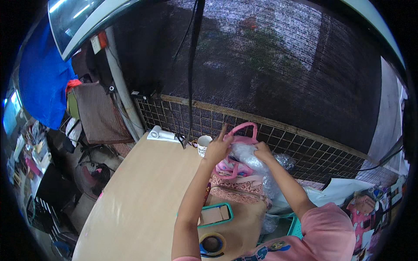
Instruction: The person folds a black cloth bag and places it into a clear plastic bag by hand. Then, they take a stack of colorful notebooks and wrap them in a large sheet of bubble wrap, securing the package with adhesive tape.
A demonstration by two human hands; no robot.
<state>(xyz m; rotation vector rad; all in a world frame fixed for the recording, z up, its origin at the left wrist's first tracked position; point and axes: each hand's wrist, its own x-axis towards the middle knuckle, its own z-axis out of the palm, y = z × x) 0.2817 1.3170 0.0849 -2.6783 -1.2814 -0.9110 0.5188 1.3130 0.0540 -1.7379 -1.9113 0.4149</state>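
Observation:
A pink handbag (244, 139) with a raised looped handle stands at the table's far edge, by the wire mesh. My left hand (217, 149) is at its left side, index finger stretched upward and the other fingers curled at the bag's edge. Across the bag's opening lies crumpled clear plastic wrap (246, 155). My right hand (263, 152) is closed on that wrap at the right side; its fingertips are partly hidden. Nearer me is a pink patterned zip bag (235, 190). Left of my left hand stands a white printed cup (203, 145).
A light wooden table (143, 195) spreads to the left. On it are a teal basket (231, 211) with cardboard pieces, a tape roll (221, 243) and a white device (162, 133) in the far left corner. Wire mesh (287, 150) borders the far side. A fan (92, 176) stands left.

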